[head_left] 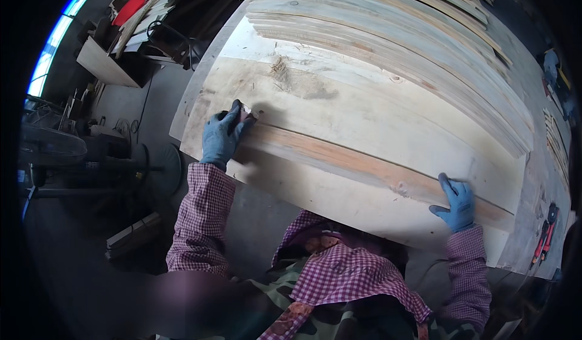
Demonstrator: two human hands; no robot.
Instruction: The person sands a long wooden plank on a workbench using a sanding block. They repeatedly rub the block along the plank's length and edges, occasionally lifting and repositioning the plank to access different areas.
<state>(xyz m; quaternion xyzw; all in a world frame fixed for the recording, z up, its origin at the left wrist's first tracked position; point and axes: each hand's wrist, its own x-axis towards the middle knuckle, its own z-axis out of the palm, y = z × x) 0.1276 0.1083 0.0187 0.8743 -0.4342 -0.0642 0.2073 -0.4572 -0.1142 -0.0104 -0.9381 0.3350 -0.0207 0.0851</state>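
Note:
A long, narrow wooden board (339, 158) lies slantwise across the worktable, its surface reddish-brown along the middle. At its left end my left hand (223, 137), in a blue-grey glove, is closed on a small pale piece (247, 111) that looks like folded sandpaper; the fingers partly hide it. Near the right end, my right hand (458, 204), gloved alike, straddles the board with thumb on the near edge and fingers on the far edge. Both forearms wear checked purple sleeves.
Beyond the board, long wooden strips (388, 43) are stacked across the table (376, 119). A small heap of shavings (280, 70) lies near them. Red-handled pliers (544, 234) rest at the right edge. A standing fan (54, 146) is on the left, with scrap wood (134, 234) on the floor.

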